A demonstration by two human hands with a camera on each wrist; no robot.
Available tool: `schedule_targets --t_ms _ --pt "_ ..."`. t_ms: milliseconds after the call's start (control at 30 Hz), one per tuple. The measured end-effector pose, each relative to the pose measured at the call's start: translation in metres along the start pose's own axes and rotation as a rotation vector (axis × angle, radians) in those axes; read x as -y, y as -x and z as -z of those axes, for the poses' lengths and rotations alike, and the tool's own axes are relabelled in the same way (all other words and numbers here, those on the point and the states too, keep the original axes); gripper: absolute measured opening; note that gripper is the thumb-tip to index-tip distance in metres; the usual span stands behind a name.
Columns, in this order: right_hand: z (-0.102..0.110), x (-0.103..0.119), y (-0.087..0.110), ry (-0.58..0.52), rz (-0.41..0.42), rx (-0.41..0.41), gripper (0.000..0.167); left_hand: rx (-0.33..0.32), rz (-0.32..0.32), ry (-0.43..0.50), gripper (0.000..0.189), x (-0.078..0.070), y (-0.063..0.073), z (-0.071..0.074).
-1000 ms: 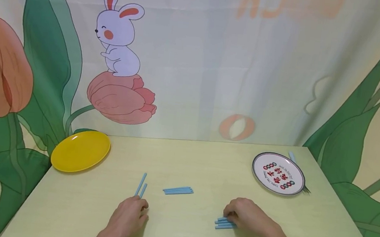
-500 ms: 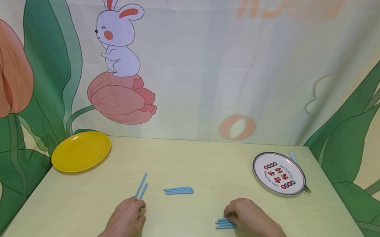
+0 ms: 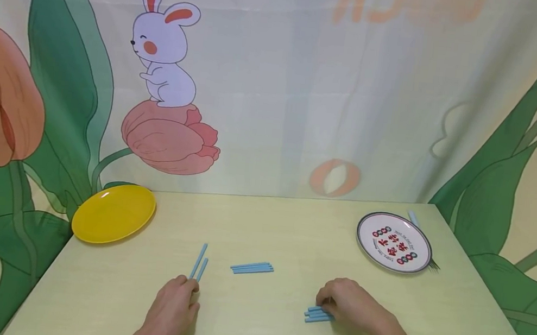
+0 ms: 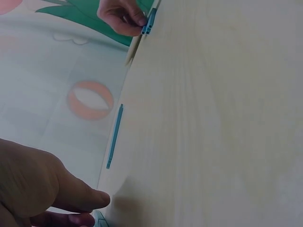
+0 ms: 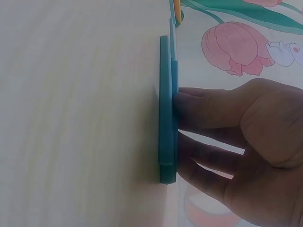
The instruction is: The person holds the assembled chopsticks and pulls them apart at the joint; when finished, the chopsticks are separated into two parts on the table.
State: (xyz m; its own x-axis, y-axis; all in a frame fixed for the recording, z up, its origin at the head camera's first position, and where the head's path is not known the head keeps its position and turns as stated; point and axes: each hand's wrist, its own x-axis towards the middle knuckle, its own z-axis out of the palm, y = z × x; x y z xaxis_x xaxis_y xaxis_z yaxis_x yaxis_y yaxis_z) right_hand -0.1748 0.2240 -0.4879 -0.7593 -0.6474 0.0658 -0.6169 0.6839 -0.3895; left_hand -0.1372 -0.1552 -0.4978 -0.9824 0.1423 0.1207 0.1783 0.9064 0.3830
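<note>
Two thin blue sticks (image 3: 198, 261) lie side by side on the left part of the table. My left hand (image 3: 170, 310) is at their near ends and covers them, with the thumb (image 4: 83, 194) held apart from the sticks in the left wrist view. To the right, my right hand (image 3: 347, 304) pinches a small bundle of blue sticks (image 3: 317, 315) close over the tabletop. The right wrist view shows the thumb tip and fingers against the side of this bundle (image 5: 165, 109). Between the hands lies another group of blue sticks (image 3: 252, 268), lined up together.
A yellow plate (image 3: 113, 214) stands at the table's back left. At the back right is a white plate (image 3: 394, 242) with red print; a fork's tines (image 3: 434, 265) and a pale blue handle (image 3: 413, 218) stick out from under it. A printed curtain (image 3: 277, 81) hangs behind.
My left hand has shifted a little to the left, while the two sticks beside it stay in place. The right hand and its bundle have hardly moved.
</note>
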Motion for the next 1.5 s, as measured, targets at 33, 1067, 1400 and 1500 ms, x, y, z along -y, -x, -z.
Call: schedule_targets --t_ms 33,1067,1400,1500 --pt "0.0005 0.0002 -0.0003 -0.003 -0.003 0.001 0.016 0.001 0.003 -0.001 0.018 0.0002 -0.0002 0.0002" --pt "-0.0014 -0.0027 -0.0037 -0.006 -0.009 0.028 0.016 0.067 0.074 -0.041 0.009 0.0009 -0.0026 0.0048" --pt "-0.0017 -0.0039 -0.0034 0.005 0.014 0.018 0.016 0.097 0.114 -0.047 0.01 -0.002 -0.0058 0.0023" --pt "-0.0016 -0.0036 -0.0033 0.004 0.011 0.023 0.016 0.073 0.101 -0.045 0.009 -0.0015 -0.0057 0.0003"
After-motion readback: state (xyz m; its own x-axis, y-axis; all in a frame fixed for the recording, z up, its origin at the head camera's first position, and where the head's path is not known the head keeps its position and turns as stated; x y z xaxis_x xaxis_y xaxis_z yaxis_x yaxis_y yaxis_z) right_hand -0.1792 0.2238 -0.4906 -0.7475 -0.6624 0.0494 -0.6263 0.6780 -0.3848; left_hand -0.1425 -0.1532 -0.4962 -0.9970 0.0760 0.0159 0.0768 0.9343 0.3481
